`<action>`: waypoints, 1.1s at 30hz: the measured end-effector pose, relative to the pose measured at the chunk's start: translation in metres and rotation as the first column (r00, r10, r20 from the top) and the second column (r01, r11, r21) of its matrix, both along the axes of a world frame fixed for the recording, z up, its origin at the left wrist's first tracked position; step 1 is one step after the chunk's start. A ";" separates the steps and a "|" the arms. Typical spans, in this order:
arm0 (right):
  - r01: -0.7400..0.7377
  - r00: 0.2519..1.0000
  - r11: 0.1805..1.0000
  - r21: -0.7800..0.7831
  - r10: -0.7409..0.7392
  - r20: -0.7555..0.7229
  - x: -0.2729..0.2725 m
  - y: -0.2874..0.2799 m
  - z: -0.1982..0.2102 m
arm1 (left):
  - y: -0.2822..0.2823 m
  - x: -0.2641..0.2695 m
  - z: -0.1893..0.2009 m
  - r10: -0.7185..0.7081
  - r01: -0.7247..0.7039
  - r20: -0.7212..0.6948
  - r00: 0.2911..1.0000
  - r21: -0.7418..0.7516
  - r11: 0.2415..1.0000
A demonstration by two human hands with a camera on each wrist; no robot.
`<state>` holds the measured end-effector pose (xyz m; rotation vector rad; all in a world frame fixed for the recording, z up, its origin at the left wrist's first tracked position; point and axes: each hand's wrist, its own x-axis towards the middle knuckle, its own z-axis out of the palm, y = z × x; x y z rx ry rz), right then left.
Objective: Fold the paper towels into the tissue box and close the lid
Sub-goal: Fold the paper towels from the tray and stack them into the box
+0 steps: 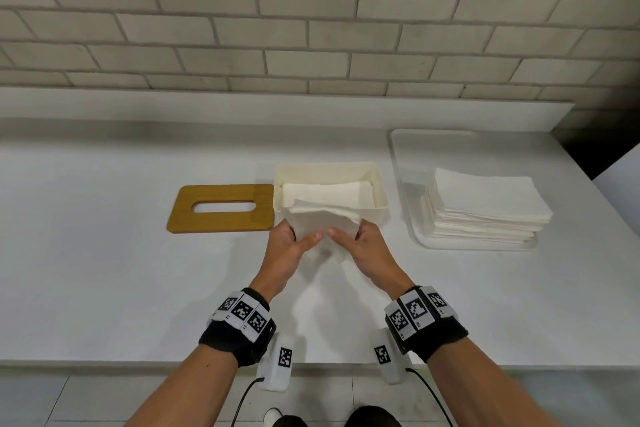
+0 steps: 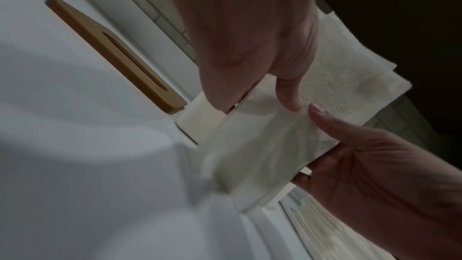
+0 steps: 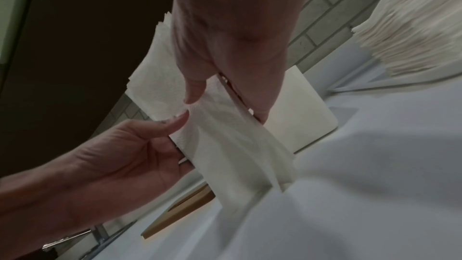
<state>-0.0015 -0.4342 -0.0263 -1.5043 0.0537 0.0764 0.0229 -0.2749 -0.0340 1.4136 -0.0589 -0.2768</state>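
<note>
A white paper towel hangs folded between both hands, just in front of the cream tissue box. My left hand pinches its left side and my right hand pinches its right side, thumbs nearly meeting on the sheet. The wrist views show the same towel draped down toward the counter, thumbs on top and fingers behind it. Folded towels lie inside the open box. The wooden lid with its oval slot lies flat on the counter left of the box.
A stack of flat paper towels sits in a white tray right of the box. A brick wall rises behind a raised ledge. The white counter's front edge runs below my wrists.
</note>
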 end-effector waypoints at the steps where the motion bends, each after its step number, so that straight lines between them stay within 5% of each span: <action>1: 0.002 1.000 1.000 0.001 -0.002 -0.003 0.000 0.001 0.000 | -0.002 -0.001 0.001 -0.015 0.015 0.001 1.000 0.000 1.000; 33: 0.030 1.000 1.000 0.006 -0.030 -0.002 0.011 0.000 0.006 | -0.004 0.011 0.007 -0.051 0.047 0.053 0.997 0.067 0.997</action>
